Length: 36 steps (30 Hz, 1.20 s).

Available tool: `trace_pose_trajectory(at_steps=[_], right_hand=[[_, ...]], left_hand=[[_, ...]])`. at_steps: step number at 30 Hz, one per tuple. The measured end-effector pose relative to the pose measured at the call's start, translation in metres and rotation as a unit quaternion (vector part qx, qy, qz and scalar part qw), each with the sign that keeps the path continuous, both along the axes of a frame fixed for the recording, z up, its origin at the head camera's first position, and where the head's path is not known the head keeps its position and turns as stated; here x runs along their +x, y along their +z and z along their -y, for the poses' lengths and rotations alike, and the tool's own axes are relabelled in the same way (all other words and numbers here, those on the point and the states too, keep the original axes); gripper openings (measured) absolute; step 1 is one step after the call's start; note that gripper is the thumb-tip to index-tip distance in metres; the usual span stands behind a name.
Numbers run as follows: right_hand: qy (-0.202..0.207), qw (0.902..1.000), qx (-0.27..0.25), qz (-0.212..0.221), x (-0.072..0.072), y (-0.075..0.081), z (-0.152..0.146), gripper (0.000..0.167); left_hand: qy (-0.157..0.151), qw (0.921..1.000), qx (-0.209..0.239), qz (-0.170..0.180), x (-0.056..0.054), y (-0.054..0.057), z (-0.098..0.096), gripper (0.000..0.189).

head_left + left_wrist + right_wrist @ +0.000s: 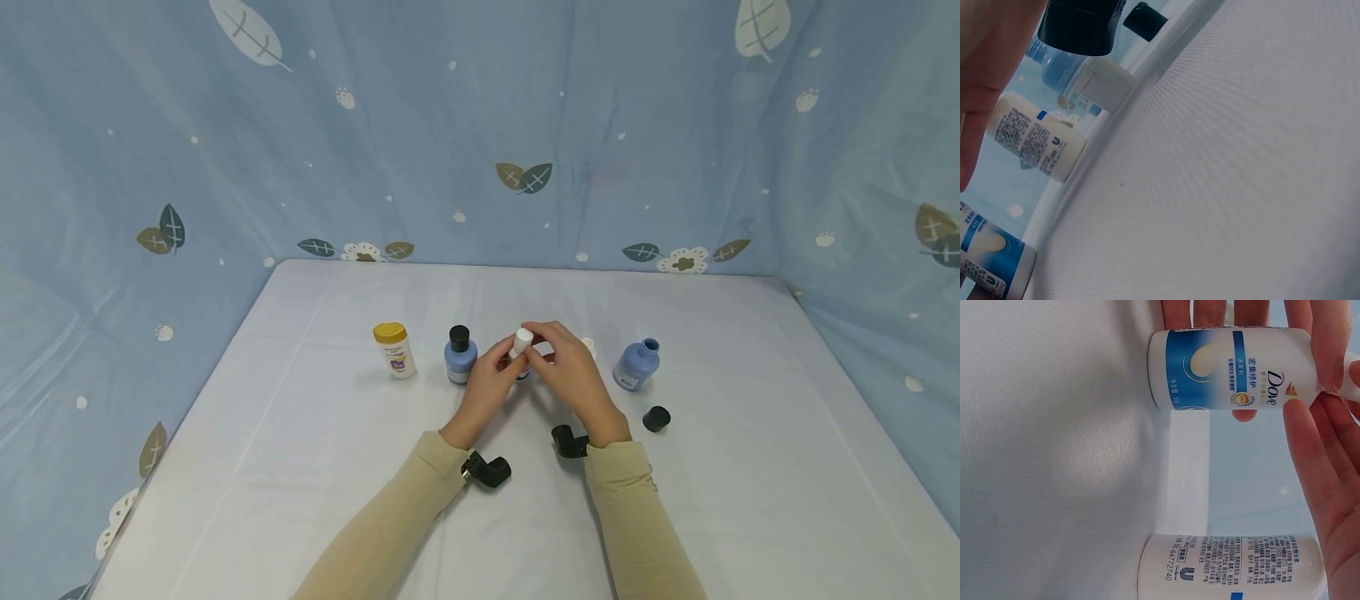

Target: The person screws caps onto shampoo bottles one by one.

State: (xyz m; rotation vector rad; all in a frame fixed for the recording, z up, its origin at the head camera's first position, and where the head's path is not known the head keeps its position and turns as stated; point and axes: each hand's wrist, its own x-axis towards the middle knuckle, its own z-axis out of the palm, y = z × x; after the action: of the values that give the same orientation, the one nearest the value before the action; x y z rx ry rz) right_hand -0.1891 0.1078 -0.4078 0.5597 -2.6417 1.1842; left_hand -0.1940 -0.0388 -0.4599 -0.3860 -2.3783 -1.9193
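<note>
Both hands meet over a small white and blue Dove shampoo bottle (1229, 369) at the middle of the table. My left hand (487, 387) grips its body, fingers behind it in the right wrist view. At the top, my right hand (572, 371) pinches the white cap (522, 339). The bottle stands nearly upright; its base appears at or just above the tabletop. Left of the hands is a blue bottle (460, 360) with a black cap on. Behind the right hand, a white bottle (1229, 569) is mostly hidden in the head view.
A white bottle with a yellow cap (394, 350) stands farther left. To the right, an uncapped blue bottle (636, 367) stands behind a loose black cap (656, 418). A white cloth covers the table (300, 500); a blue patterned curtain (420, 125) hangs behind.
</note>
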Motion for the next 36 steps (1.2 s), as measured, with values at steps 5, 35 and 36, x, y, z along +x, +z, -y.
trace_pose_trajectory(at_steps=[5, 35, 36], right_hand=[[-0.004, 1.0000, -0.001, -0.002, 0.000, 0.000, 0.001, 0.036], [0.018, 0.9997, 0.001, -0.015, 0.001, -0.001, 0.000, 0.038], [0.016, 0.9998, 0.001, -0.014, 0.002, 0.000, 0.001, 0.037]], left_hand=[[-0.002, 1.0000, -0.001, -0.002, 0.000, 0.000, 0.000, 0.038], [-0.012, 0.9998, 0.012, -0.009, 0.016, 0.029, 0.001, 0.037], [-0.011, 0.9999, 0.011, -0.007, 0.017, 0.030, 0.002, 0.037]])
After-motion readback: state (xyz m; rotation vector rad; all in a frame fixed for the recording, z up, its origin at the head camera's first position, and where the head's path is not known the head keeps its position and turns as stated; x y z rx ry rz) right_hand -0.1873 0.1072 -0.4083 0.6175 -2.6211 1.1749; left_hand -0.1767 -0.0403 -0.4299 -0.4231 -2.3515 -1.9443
